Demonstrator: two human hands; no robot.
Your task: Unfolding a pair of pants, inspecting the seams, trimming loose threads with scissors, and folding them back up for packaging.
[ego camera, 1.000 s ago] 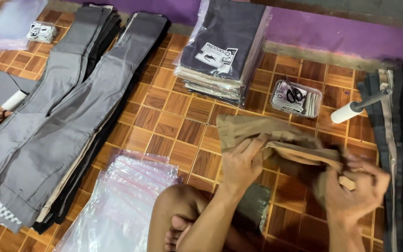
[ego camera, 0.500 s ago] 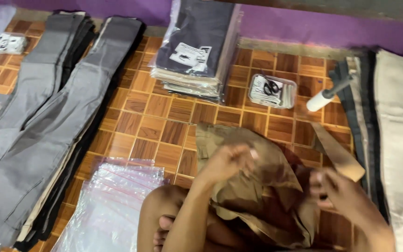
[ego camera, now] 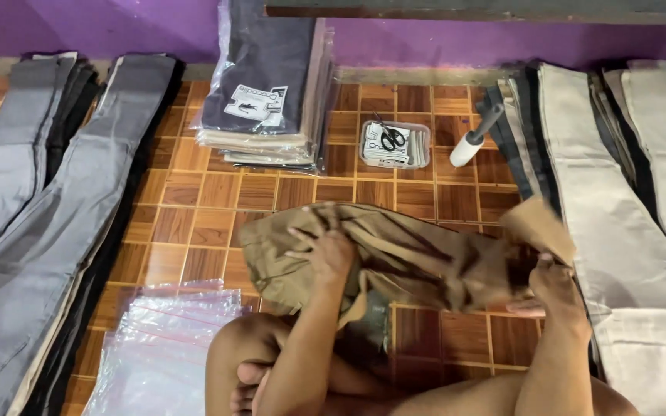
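A crumpled pair of khaki brown trousers (ego camera: 418, 258) lies on the tiled floor (ego camera: 194, 223) in front of my crossed legs. My left hand (ego camera: 324, 253) rests flat on its left part, fingers spread over the folds. My right hand (ego camera: 550, 283) grips the right end of the cloth, where a flap of fabric sticks up beside the beige pile.
Grey trousers (ego camera: 48, 223) lie in long stacks at left, beige ones (ego camera: 626, 208) at right. Clear plastic bags (ego camera: 163, 347) sit near my left knee. A stack of bagged dark garments (ego camera: 271, 85), a small tray with scissors (ego camera: 393, 142) and a lint roller (ego camera: 473, 142) stand by the purple wall.
The view has swung right and down. The khaki trousers have been spread wider across the floor, my left hand now pressing on them and my right hand pulling the far end out.
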